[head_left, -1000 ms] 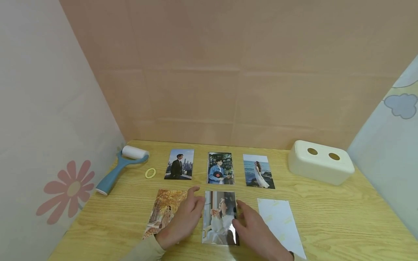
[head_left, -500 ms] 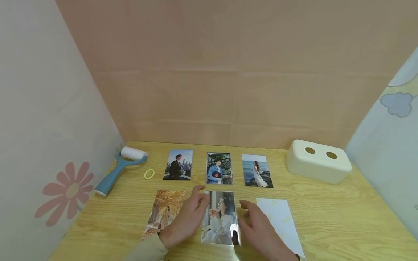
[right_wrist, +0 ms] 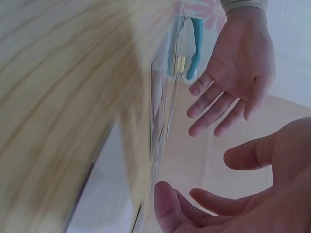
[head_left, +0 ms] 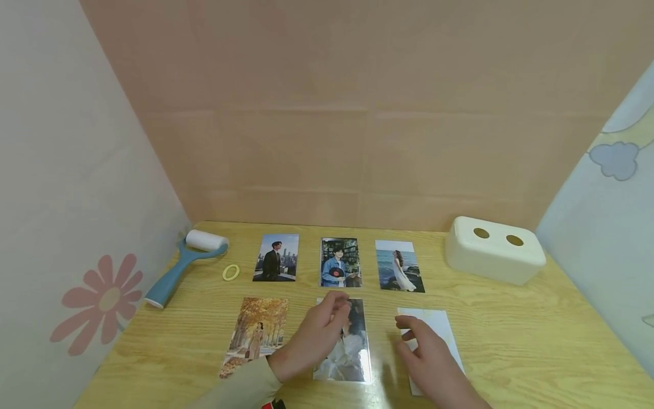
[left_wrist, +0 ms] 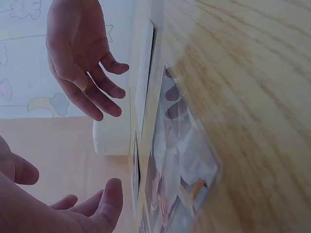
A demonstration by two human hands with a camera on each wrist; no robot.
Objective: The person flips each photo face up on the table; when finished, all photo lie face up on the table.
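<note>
Above the middle photo (head_left: 337, 366) of the front row, a glossy print of a person in white, hovers my left hand (head_left: 314, 335), its fingers relaxed and holding nothing. My right hand (head_left: 429, 355) hangs over the white sheet (head_left: 441, 324) at the front right, fingers loosely bent, nothing between them. In the left wrist view a gap shows between the hands and the glossy photo (left_wrist: 180, 160). The right wrist view also shows the white sheet (right_wrist: 104, 189) lying below the right fingers. An autumn photo (head_left: 258, 329) lies left of the left hand.
Along the back lie a city photo (head_left: 277, 258), a bookshelf photo (head_left: 341, 262) and a seaside photo (head_left: 400, 266). A blue-handled roller (head_left: 176, 275) and a yellow ring (head_left: 231, 272) are at the left. The cream box (head_left: 495, 255) with two holes stands at the back right.
My right hand has moved right, away from the middle photo and over the white sheet. The left hand has shifted right from that photo's left edge to above it.
</note>
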